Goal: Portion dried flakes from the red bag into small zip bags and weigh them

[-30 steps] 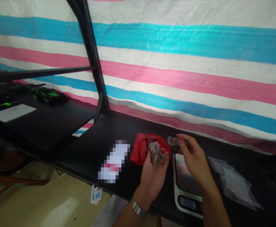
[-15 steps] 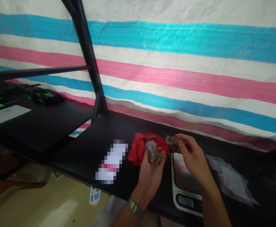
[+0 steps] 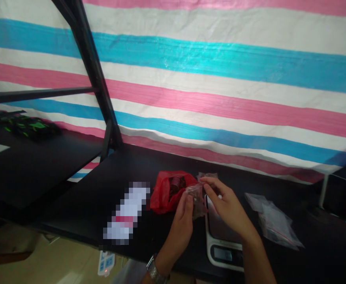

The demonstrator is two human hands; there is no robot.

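Closer together now than a moment ago, my left hand [image 3: 180, 225] pinches the lower part of a clear plastic bag [image 3: 197, 203] while my right hand [image 3: 228, 205] pinches its top, held just over the edge of a digital kitchen scale [image 3: 220, 225], beside a red plastic bag [image 3: 164, 199].

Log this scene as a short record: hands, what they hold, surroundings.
Left hand: holds a clear plastic bag
Right hand: fingers pinch the same bag near its top
Nearby: red plastic bag left of the hands; digital scale below the right hand
Rest: second clear bag on a black table; striped tarpaulin behind
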